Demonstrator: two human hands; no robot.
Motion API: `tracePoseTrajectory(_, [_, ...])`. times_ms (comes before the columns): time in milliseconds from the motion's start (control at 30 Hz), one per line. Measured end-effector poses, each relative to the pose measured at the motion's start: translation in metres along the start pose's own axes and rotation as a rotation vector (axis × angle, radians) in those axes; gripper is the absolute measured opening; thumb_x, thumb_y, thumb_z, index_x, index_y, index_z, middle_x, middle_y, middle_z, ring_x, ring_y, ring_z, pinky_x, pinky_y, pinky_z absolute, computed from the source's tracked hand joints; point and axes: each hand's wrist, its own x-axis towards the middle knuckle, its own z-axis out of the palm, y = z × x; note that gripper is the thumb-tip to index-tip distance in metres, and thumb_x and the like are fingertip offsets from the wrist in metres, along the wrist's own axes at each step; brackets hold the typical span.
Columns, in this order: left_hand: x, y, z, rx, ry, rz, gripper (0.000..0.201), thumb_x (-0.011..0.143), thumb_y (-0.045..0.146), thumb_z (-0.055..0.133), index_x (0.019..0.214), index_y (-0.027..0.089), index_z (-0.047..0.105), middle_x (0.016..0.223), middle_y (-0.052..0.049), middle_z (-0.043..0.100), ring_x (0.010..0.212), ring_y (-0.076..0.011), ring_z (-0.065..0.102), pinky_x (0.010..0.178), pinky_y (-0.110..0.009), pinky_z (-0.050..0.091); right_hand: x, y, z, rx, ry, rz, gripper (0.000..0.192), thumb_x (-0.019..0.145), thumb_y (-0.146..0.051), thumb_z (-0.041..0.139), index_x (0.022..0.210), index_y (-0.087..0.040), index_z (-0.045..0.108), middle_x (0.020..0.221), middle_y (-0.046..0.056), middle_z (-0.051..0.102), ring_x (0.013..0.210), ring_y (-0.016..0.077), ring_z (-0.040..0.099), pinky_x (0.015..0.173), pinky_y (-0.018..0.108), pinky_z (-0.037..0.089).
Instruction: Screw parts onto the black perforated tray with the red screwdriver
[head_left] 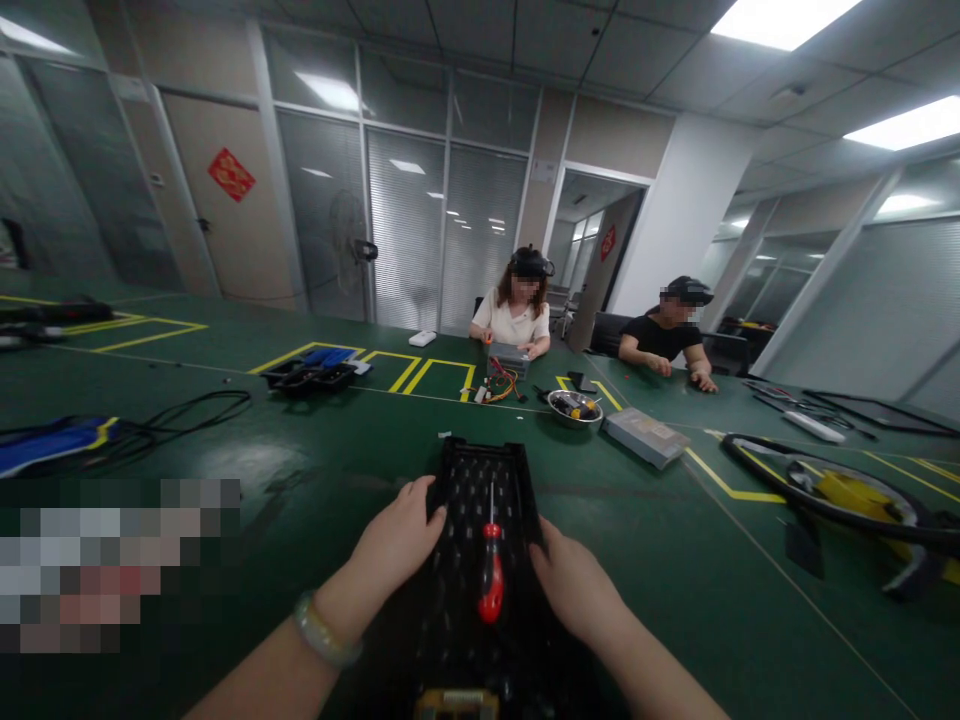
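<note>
Left hand (397, 540) is gripping the left edge of the black case (484, 560), which is lying at the near edge of the green table (660, 560). A red screwdriver (490, 575) is resting on top, untouched. Right hand (574, 590) is clasping the right edge. Judgement: the case is being steadied; next move calls for freeing one hand to lift the screwdriver.

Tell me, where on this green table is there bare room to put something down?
Bare green table lies right of the black case, before the yellow hoop. More lies left of the case, below the black cable. It is crowded around the metal bowl and grey box. The left hand and right hand grip the case's sides.
</note>
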Motion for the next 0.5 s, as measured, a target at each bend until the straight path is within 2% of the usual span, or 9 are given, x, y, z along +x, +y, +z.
tracePoseTrajectory(167, [0.007,-0.002,-0.006,-0.071,-0.036,-0.056,0.058,0.097,0.057,0.033,0.132,0.015,0.053,0.116,-0.016,0.068,0.103,-0.028,0.068,0.083,-0.037,0.05,0.0,0.0,-0.004,0.055,-0.015,-0.06,0.037,0.096,-0.02,0.038,0.126,-0.02,0.059,0.112,0.009,0.072,0.11,0.0241,0.067,0.089,0.031,0.049])
tracePoseTrajectory(367, [0.012,-0.006,-0.002,-0.169,-0.017,-0.059,0.056,0.101,0.057,0.019,0.12,0.022,0.059,0.115,-0.009,0.071,0.106,-0.0242,0.066,0.09,-0.033,0.047,0.005,0.009,-0.009,0.094,-0.031,-0.085,0.039,0.093,-0.026,0.04,0.124,-0.018,0.062,0.116,0.011,0.07,0.112,0.0261,0.064,0.095,0.034,0.048])
tracePoseTrajectory(500, [0.012,-0.006,0.002,-0.195,-0.03,-0.063,0.055,0.102,0.055,0.018,0.123,0.023,0.057,0.12,-0.009,0.069,0.11,-0.0237,0.064,0.091,-0.033,0.045,-0.006,0.034,-0.027,0.13,-0.042,-0.079,0.046,0.094,-0.038,0.037,0.126,-0.017,0.061,0.124,0.009,0.067,0.114,0.0265,0.063,0.1,0.036,0.047])
